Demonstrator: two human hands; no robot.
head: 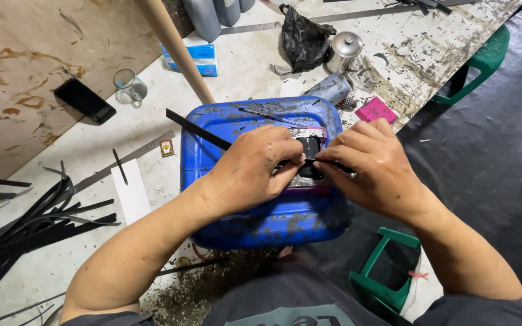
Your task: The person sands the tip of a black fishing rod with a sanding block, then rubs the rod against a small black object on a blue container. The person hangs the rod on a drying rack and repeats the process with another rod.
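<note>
Both hands, left hand [255,169] and right hand [373,166], pinch a thin black strip [197,130] (bendy, light, probably rubber) atop a blue plastic can [261,217]; best held near the ends.

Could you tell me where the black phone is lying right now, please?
In the head view the black phone lies face down at the upper left, on the edge of the stained brown board, just left of the small glass cup.

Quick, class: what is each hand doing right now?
Left hand: closed, pinching the black strip.
Right hand: closed, pinching the same strip.
</note>
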